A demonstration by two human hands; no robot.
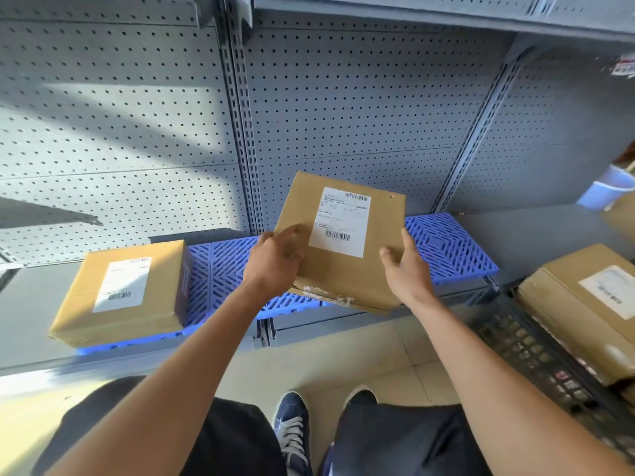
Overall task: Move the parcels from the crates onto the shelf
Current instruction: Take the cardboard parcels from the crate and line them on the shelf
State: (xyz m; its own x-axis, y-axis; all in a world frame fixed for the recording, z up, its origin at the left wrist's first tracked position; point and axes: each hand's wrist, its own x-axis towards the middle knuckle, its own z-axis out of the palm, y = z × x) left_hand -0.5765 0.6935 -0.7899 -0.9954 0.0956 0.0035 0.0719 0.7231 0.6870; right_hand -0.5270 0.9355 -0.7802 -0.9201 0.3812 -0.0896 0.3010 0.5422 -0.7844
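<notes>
Parcel (pixel 347 242) is held tilted over the blue mat (pixel 446 245), gripped at its edges by left hand (pixel 275 262) and right hand (pixel 405 266), fingers curled round it.

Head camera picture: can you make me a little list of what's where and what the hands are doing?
held parcel: tilted above the blue mat
left hand: grips its left edge
right hand: holds its right edge
second parcel: lying flat on the mat's left end
black crate: on the right, another parcel inside
</notes>
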